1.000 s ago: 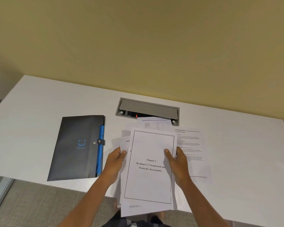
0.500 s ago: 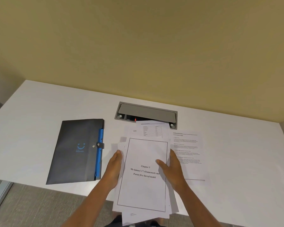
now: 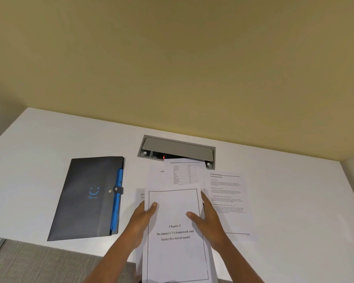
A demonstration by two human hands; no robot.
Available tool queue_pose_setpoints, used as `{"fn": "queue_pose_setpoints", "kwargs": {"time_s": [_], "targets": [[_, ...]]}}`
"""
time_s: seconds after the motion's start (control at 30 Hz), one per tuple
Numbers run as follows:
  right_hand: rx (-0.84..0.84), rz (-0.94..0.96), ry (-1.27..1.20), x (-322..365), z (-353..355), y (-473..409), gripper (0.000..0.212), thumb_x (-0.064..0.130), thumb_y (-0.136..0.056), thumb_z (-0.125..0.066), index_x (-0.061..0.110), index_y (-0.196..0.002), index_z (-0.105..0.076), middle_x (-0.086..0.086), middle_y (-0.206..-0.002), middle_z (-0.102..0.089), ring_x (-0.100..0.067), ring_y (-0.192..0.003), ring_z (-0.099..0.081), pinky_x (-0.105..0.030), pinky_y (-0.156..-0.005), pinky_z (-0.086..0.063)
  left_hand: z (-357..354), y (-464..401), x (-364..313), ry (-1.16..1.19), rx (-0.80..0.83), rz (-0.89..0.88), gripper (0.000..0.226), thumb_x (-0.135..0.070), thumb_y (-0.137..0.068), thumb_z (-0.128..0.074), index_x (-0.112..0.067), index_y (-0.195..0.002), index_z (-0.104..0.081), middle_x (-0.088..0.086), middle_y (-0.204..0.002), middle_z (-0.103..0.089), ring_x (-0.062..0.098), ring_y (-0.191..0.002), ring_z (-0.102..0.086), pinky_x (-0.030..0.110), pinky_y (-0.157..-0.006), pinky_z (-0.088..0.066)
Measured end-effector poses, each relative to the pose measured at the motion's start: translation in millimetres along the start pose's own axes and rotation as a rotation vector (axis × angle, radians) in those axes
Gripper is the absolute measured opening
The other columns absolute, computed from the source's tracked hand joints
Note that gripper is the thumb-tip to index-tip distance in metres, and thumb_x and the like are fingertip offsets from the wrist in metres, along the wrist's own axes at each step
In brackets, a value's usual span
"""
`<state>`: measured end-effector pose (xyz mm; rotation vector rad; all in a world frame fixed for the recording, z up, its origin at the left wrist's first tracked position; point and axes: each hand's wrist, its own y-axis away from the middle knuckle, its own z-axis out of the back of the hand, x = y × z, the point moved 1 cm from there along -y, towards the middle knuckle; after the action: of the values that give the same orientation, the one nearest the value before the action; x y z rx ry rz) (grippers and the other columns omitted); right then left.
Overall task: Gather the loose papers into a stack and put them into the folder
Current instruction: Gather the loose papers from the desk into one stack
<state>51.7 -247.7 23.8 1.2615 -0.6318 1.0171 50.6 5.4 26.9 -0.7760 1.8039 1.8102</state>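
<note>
A stack of white papers (image 3: 175,252) topped by a bordered "Chapter 3" title page hangs over the table's near edge. My left hand (image 3: 142,218) grips its left side, thumb on top. My right hand (image 3: 207,218) grips its right side, thumb on the page. Behind the stack lies a sheet with a table of figures (image 3: 183,172), and a sheet of text (image 3: 228,203) lies flat to the right. More sheet edges stick out under the stack at left. A dark grey folder (image 3: 88,199) with a blue smile logo and blue inner edge lies shut at left.
The white table (image 3: 39,148) runs to a yellow wall. A grey cable hatch (image 3: 177,147) with a red light sits in the tabletop behind the papers. Grey carpet shows below the near edge at left.
The stack has slid toward me, further over the table edge. Both hands have shifted up its sides, thumbs now on the top page. The camera has tilted.
</note>
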Motion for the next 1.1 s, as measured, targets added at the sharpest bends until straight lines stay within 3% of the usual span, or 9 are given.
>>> {"fn": "queue_pose_setpoints", "kwargs": {"time_s": [0.13, 0.2, 0.27, 0.37, 0.47, 0.67, 0.83, 0.93, 1.1], "targets": [[0.044, -0.031, 0.01, -1.1, 8.1, 0.7, 0.057, 0.035, -0.093, -0.081, 0.052, -0.141, -0.055, 0.028, -0.135, -0.068, 0.013, -0.124, -0.061, -0.006, -0.096, -0.049, 4.9, 6.5, 9.0, -0.098, 0.019, -0.037, 0.025, -0.035, -0.1, -0.068, -0.041, -0.124, -0.062, -0.016, -0.125, -0.071, 0.018, -0.126, -0.063, 0.036, -0.102, -0.05], [0.017, -0.094, 0.01, -1.9, 20.9, -4.5, 0.043, 0.059, -0.091, -0.073, 0.052, -0.132, -0.061, 0.022, -0.115, -0.075, 0.008, -0.103, -0.071, -0.01, -0.082, -0.053, 6.8, 7.4, 15.1, -0.144, -0.01, -0.069, 0.021, -0.031, -0.101, -0.068, -0.039, -0.12, -0.064, -0.017, -0.118, -0.072, 0.016, -0.119, -0.065, 0.033, -0.096, -0.051], [-0.029, -0.138, 0.016, -2.7, 40.3, -15.8, 0.051, 0.059, -0.091, -0.071, 0.035, -0.136, -0.065, 0.008, -0.097, -0.079, -0.005, -0.08, -0.074, -0.024, -0.071, -0.059, 7.8, 8.2, 20.9, -0.163, -0.082, -0.079, 0.026, -0.03, -0.101, -0.068, -0.032, -0.126, -0.062, -0.012, -0.117, -0.071, 0.02, -0.114, -0.065, 0.037, -0.099, -0.052], [-0.115, -0.131, 0.281, -2.6, 79.7, -34.4, 0.061, 0.027, -0.093, -0.082, 0.014, -0.147, -0.057, -0.007, -0.118, -0.073, -0.025, -0.107, -0.072, -0.036, -0.09, -0.056, 9.8, 9.6, 29.2, -0.141, -0.186, -0.096, 0.027, -0.028, -0.1, -0.068, -0.029, -0.126, -0.062, -0.009, -0.111, -0.072, 0.022, -0.108, -0.067, 0.042, -0.097, -0.054], [-0.085, -0.115, 0.647, -0.4, 120.9, -57.3, 0.094, 0.031, -0.087, -0.087, 0.006, -0.161, -0.035, -0.013, -0.158, -0.046, -0.032, -0.148, -0.043, -0.04, -0.119, -0.039, 14.1, 13.4, 36.7, -0.126, -0.255, -0.069, 0.025, -0.029, -0.1, -0.068, -0.024, -0.124, -0.064, 0.001, -0.111, -0.074, 0.028, -0.105, -0.069, 0.047, -0.093, -0.056], [0.014, -0.043, 1.077, 4.0, 173.6, -98.1, 0.132, 0.051, -0.077, -0.088, 0.007, -0.168, -0.003, -0.01, -0.177, -0.006, -0.032, -0.161, -0.014, -0.051, -0.123, -0.035, 26.5, 23.7, 53.0, -0.034, -0.35, -0.043, 0.024, -0.023, -0.1, -0.07, -0.025, -0.124, -0.068, 0.006, -0.112, -0.08, 0.034, -0.104, -0.074, 0.056, -0.094, -0.059], [0.155, -0.118, 1.229, -8.1, 184.5, -108.8, 0.134, 0.059, -0.086, -0.078, 0.009, -0.167, 0.016, -0.007, -0.178, 0.015, -0.035, -0.165, 0.005, -0.063, -0.127, -0.021, 23.8, 29.4, 56.2, -0.018, -0.41, -0.038, 0.015, -0.028, -0.099, -0.071, -0.042, -0.104, -0.069, -0.011, -0.092, -0.083, 0.022, -0.097, -0.075, 0.037, -0.07, -0.059], [0.129, -0.111, 1.216, -15.8, 183.0, -101.6, 0.125, 0.057, -0.09, -0.074, 0.009, -0.167, 0.012, -0.004, -0.179, 0.008, -0.032, -0.165, 0.0, -0.06, -0.126, -0.023, 18.6, 30.7, 54.6, 0.001, -0.395, -0.05, 0.015, -0.028, -0.099, -0.071, -0.041, -0.105, -0.07, -0.018, -0.09, -0.083, 0.018, -0.096, -0.075, 0.033, -0.07, -0.058], [-0.037, -0.024, 1.041, -24.3, 174.4, -80.4, 0.119, 0.039, -0.083, -0.085, 0.016, -0.169, -0.006, -0.008, -0.159, -0.045, -0.034, -0.145, -0.041, -0.047, -0.113, -0.045, 9.2, 27.1, 50.4, 0.04, -0.351, -0.056, 0.023, -0.025, -0.098, -0.072, -0.025, -0.121, -0.072, -0.003, -0.105, -0.084, 0.029, -0.105, -0.077, 0.045, -0.085, -0.062]]}}
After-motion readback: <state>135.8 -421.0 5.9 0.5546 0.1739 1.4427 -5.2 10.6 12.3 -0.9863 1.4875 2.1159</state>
